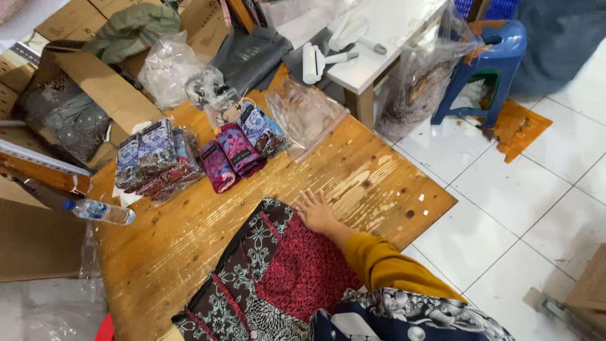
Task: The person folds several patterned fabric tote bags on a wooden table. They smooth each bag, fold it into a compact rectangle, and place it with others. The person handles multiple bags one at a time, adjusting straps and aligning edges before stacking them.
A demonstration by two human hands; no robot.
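Right hand, fingers spread flat and gripping nothing, pressed the red-and-brown patterned batik cloth against the scuffed wooden board, apparently to smooth it; left hand was out of view.

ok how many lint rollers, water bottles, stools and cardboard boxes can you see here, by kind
Lint rollers on the white table: 2
Water bottle on the wooden board: 1
Blue plastic stool: 1
Open cardboard box with dark fabric inside: 1
Total: 5
The one hand in view rests flat at the edge of the patterned cloth.
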